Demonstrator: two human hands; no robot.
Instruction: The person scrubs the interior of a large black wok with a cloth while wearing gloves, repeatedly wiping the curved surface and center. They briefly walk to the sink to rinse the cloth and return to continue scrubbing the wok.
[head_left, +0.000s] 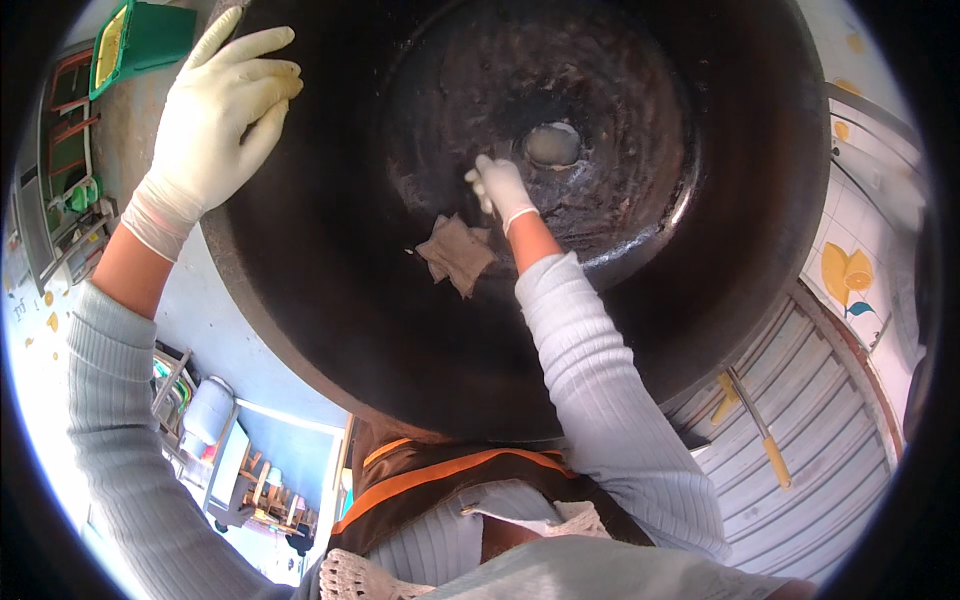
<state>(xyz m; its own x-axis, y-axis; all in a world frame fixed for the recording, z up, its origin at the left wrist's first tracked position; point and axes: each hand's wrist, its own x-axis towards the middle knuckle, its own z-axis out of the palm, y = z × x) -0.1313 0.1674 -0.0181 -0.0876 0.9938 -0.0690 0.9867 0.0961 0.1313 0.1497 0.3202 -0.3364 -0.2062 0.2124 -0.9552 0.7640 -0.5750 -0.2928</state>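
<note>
A large, deep, round dark pan (337, 315) fills the middle of the view, its inner bottom streaked and shiny in places. At the centre of the bottom is a pale round patch (553, 145); whether it is a hole, liquid or a solid piece cannot be told. My right hand (501, 186), in a pale thin glove, reaches inside with curled fingers, just left of that patch. Whether anything is in those fingers is hidden. A crumpled brown cloth (457, 255) lies just below and left of it. My gloved left hand (229, 112) is over the left rim, fingers apart and holding nothing.
A green bin (146, 49) with a yellow inside stands at upper left. On the right, a yellow-handled tool (761, 431) lies on slatted boards (802, 510), near tiles with a lemon print (844, 270). A grey gas cylinder (208, 409) and shelving are at lower left.
</note>
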